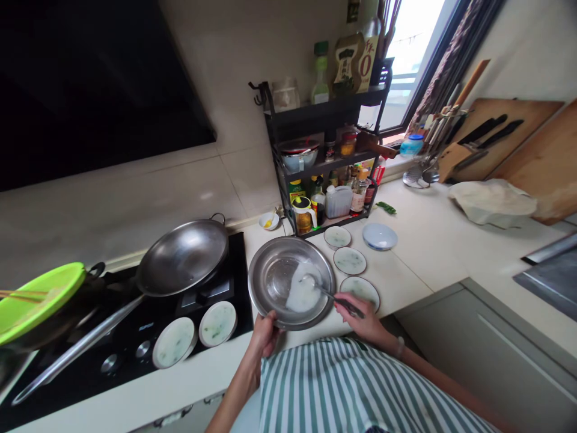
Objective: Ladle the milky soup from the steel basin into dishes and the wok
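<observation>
A wide metal basin point(265, 282) stands on the white counter in front of me, tilted so that milky white liquid point(304, 294) pools on its right side. My left hand point(267, 334) grips the basin's near rim. In my right hand point(358, 316) is the dark handle of a ladle point(336, 297), whose bowl dips into the liquid. Right of the basin sit several small bowls of pale liquid with green bits, among them a middle bowl point(350, 261) and a near bowl point(360, 290) partly behind my right hand.
Two more filled bowls, one point(175, 343) beside another point(218, 323), rest at the stove's front edge. A wok point(184, 255) and a green colander point(49, 297) are on the stove. Behind stands a black spice rack point(324, 105). A pale blue dish point(379, 236) lies to the right.
</observation>
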`<state>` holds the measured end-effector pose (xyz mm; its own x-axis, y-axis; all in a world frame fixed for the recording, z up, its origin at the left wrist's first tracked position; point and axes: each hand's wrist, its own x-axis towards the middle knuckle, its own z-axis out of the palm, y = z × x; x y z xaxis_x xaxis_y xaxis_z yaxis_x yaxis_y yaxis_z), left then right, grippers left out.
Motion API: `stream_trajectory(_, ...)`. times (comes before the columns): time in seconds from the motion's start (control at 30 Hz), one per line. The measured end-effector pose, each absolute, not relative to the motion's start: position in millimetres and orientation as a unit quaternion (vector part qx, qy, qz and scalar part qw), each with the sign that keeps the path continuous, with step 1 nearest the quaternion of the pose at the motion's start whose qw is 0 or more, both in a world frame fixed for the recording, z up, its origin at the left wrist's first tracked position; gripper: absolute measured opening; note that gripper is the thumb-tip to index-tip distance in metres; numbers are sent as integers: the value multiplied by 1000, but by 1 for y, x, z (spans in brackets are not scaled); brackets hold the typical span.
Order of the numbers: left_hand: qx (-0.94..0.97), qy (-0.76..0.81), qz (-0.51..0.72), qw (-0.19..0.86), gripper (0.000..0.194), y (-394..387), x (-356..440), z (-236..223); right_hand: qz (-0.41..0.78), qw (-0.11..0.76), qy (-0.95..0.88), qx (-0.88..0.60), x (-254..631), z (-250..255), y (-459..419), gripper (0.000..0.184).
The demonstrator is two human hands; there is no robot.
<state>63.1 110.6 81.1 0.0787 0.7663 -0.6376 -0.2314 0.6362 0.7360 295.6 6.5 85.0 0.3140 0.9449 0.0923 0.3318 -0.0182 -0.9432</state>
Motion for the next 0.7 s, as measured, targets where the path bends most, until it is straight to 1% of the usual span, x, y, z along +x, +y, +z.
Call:
stream_trajectory(0.07,228,581,359,694,22,111,63,81,312,460,-552,-622,296,84,5,28)
stream_trajectory(0.13,227,581,359,694,23,112,62,81,337,436,-572,-608,295,80,4,34)
stream_trajectory(0.3,226,574,366,697,23,115,60,78,423,439,-528,-591,294,66,-1,47)
stream_trajectory(0.37,226,570,369,698,23,118,58,76,423,437,-519,-600,297,61,-10,51)
stream_trajectory(0.43,226,569,370,698,24,120,56,73,390,437,-493,-643,304,57,-22,46)
stream_trajectory(0.5,227,570,369,698,24,121,54,70,339,458,-428,-701,316,53,-37,37)
stream_trajectory(0.57,226,572,369,697,23,122,53,69,306,505,-313,-744,329,50,-51,33)
stream_trajectory(0.63,222,572,370,697,23,122,52,68,337,556,-178,-739,340,48,-59,40)
stream_trajectory(0.7,220,572,369,699,21,122,51,67,424,594,-84,-678,347,46,-60,54)
